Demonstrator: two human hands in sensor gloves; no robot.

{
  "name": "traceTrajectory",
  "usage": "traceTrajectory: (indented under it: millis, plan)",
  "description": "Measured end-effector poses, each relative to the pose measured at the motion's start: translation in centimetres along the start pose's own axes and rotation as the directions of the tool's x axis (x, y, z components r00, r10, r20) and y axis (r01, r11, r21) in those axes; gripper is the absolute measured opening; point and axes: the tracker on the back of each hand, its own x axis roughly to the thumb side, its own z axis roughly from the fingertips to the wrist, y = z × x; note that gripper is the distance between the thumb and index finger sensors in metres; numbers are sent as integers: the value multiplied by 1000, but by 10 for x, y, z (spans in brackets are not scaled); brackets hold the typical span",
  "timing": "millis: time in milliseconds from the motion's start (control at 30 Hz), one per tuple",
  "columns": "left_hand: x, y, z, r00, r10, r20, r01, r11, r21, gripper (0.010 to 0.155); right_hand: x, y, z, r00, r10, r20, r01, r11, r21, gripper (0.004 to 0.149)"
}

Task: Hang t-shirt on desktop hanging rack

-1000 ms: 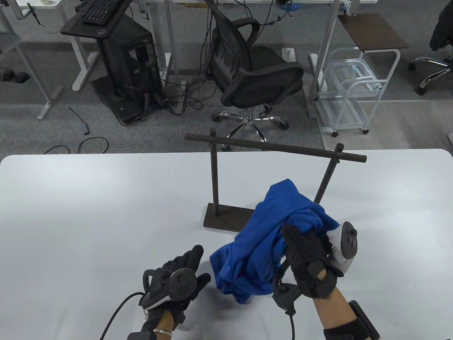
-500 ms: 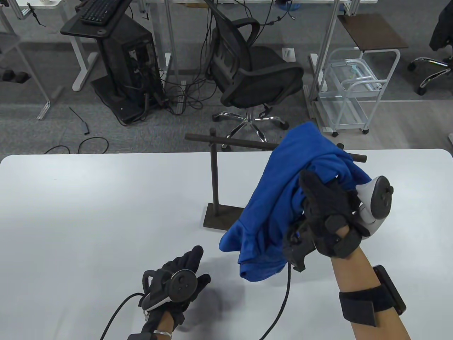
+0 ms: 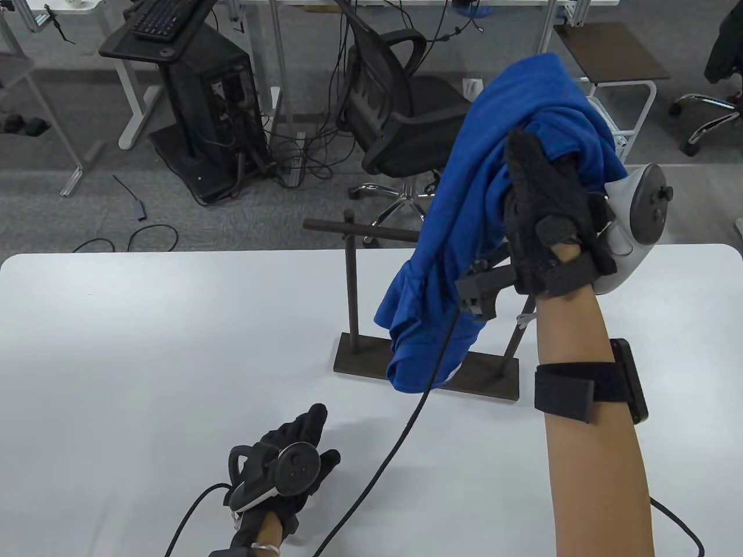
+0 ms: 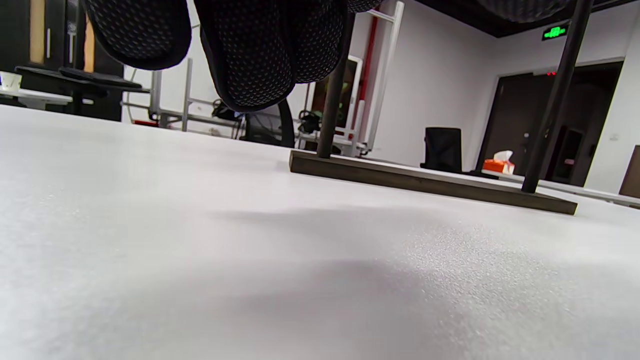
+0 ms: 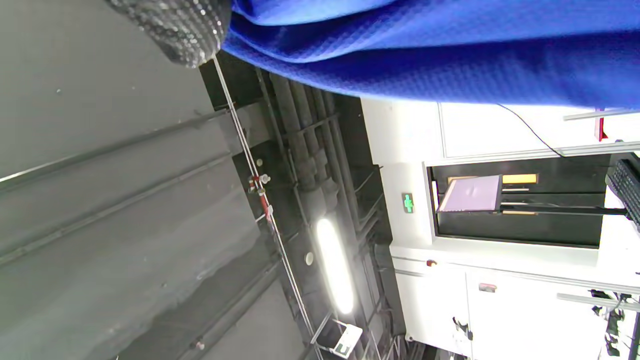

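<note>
My right hand (image 3: 545, 191) grips a bunched blue t-shirt (image 3: 464, 232) and holds it high above the table, in front of the right part of the dark hanging rack (image 3: 348, 272). The shirt's lower end hangs over the rack's base (image 3: 360, 360) and hides much of the crossbar. The shirt fills the top of the right wrist view (image 5: 425, 50). My left hand (image 3: 290, 458) rests flat and empty on the white table (image 3: 145, 348) near the front edge. The left wrist view shows the fingertips (image 4: 260, 50) above the table and the rack's base (image 4: 430, 182) beyond.
A black cable (image 3: 406, 429) trails from my right wrist down across the table. Beyond the table's far edge stand an office chair (image 3: 412, 116), a computer cart (image 3: 191, 93) and a white trolley (image 3: 580, 145).
My right hand has lifted the blue t-shirt from the table up and away, to above the rack's crossbar height. The left hand has stayed on the table.
</note>
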Motion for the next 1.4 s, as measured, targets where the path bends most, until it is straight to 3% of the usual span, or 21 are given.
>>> traceTrajectory:
  millis: [167, 233, 300, 367, 433, 467, 600, 667, 800, 967, 1067, 1133, 1400]
  plan:
    - [-1, -4, 2, 1000, -11, -21, 11, 1000, -28, 82, -17, -3, -24, 994, 49, -100, -61, 991, -123, 70]
    - [-2, -4, 3, 1000, -12, -28, 11, 1000, -29, 82, -32, -5, -35, 970, 170, -175, -196, 971, -140, 70]
    - [-3, -3, 4, 999, -10, -33, 9, 1000, -24, 82, -48, -8, -41, 906, 317, -280, -362, 923, -127, 70]
    - [-5, -2, 4, 999, -8, -36, 8, 1000, -19, 82, -67, -14, -44, 788, 466, -403, -548, 828, -115, 69]
    - [-5, -2, 4, 999, -8, -41, 8, 1000, -17, 82, -87, -22, -48, 615, 568, -547, -709, 702, -68, 65]
    - [-5, -2, 4, 999, -9, -43, 8, 1000, -19, 82, -93, -24, -50, 540, 590, -601, -747, 664, -19, 64]
    - [-6, -4, 4, 999, -16, -49, 14, 999, -40, 82, -121, -28, -55, 129, 670, -731, -822, 485, 300, 71]
    - [-6, -6, 4, 998, -19, -53, 16, 999, -52, 82, -124, -27, -56, 31, 672, -740, -807, 454, 378, 73]
    - [-6, -6, 3, 998, -30, -54, 26, 998, -57, 82, -108, -22, -55, 118, 684, -720, -862, 430, 267, 73]
    - [-6, -6, 3, 998, -32, -56, 29, 998, -60, 82, -82, -21, -44, 319, 690, -650, -846, 517, 133, 72]
    - [-5, -6, 3, 998, -35, -53, 31, 997, -66, 82, -68, -19, -33, 460, 695, -553, -815, 578, 48, 72]
    - [-3, -6, 3, 998, -37, -45, 33, 997, -70, 82, -59, -18, -23, 521, 701, -487, -803, 595, -3, 71]
    - [3, -4, 1, 999, -13, -33, 10, 996, -85, 84, -28, -10, 18, 587, 758, -284, -800, 598, -58, 68]
